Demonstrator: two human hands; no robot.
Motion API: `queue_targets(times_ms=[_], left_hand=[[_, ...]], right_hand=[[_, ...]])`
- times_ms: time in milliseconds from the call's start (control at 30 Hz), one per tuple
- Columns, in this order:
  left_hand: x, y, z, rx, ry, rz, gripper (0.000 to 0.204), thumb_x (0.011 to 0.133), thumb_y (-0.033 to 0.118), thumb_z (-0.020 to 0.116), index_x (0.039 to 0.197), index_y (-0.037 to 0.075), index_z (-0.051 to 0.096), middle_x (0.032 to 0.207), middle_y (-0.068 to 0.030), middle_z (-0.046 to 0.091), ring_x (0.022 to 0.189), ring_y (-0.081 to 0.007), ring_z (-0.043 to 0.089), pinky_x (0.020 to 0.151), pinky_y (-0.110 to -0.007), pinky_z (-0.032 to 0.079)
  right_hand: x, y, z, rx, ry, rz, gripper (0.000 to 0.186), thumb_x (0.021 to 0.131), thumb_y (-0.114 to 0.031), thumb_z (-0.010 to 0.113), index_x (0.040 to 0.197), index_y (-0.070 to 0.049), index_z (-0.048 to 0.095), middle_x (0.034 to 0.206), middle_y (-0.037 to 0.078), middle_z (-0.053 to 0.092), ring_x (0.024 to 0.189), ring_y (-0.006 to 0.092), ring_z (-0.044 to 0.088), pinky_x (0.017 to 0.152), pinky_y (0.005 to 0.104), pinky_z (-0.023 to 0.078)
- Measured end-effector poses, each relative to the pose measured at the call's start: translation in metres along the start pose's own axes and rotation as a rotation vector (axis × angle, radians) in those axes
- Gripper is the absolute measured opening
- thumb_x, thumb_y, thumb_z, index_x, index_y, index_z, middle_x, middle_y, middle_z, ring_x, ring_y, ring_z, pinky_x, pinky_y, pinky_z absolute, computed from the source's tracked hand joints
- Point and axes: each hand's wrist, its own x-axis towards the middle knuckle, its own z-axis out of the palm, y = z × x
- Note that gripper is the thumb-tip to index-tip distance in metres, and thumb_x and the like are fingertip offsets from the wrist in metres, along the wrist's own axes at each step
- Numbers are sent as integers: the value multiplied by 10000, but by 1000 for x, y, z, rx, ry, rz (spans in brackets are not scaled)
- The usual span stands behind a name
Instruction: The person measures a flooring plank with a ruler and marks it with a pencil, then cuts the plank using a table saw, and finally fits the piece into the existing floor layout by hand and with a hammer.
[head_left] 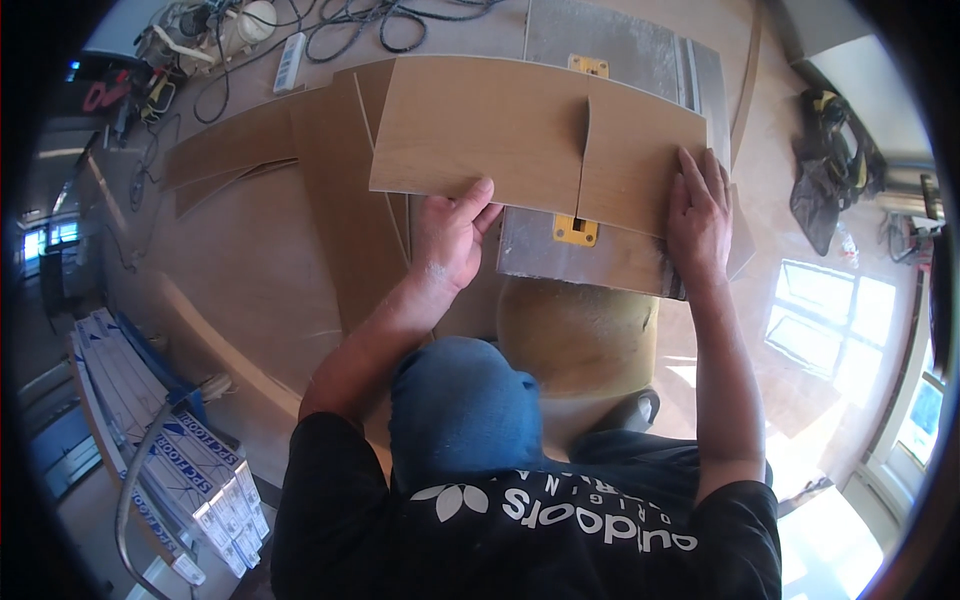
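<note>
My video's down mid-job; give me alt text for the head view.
Left hand gripping the near edge of a brown board, right hand on its right end, over a grey table with yellow inserts. A dark line crosses the board between the inserts; more brown boards lie to the left.

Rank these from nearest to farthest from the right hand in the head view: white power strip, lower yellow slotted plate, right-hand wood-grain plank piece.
1. Right-hand wood-grain plank piece: touched by the right hand.
2. Lower yellow slotted plate: left of the hand.
3. White power strip: upper left, on the floor.
</note>
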Motion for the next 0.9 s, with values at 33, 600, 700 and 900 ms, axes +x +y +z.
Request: queue_targets(times_ms=[33, 600, 700, 900], left_hand=[[-2, 0, 0, 5, -3, 0, 352, 938, 113, 665, 1271, 80, 556, 1229, -17, 602, 1123, -144, 588, 953, -313, 510], [-22, -4, -12, -11, -29, -24, 326, 958, 102, 634, 1274, 89, 554, 1252, -8, 598, 1158, -135, 573, 976, -309, 496], [-23, -6, -15, -21, -17, -53, 238, 957, 85, 637, 1191, 114, 608, 1181, 7, 631, 1106, -119, 593, 955, -305, 502], [-38, -10, -27, -72, -50, -48, 210, 967, 66, 609, 1174, 89, 635, 1172, -9, 653, 1105, -131, 607, 943, -295, 512]], right_hand=[[-2, 0, 0, 2, 1, 1, 337, 983, -189, 530, 1297, -110, 626, 1403, 237, 513, 1341, 390, 440, 1107, 454, 375], [-24, -6, -8, -5, 31, -45, 327, 959, -127, 549, 1267, -73, 644, 1344, 279, 547, 1292, 421, 490, 1081, 465, 395], [-26, -4, -8, -4, 29, -42, 326, 956, -119, 549, 1264, -63, 642, 1338, 286, 547, 1289, 424, 490, 1076, 464, 401], [-31, -3, -11, 24, 38, -65, 316, 961, -129, 545, 1254, -62, 642, 1343, 277, 542, 1280, 425, 490, 1084, 466, 392]])
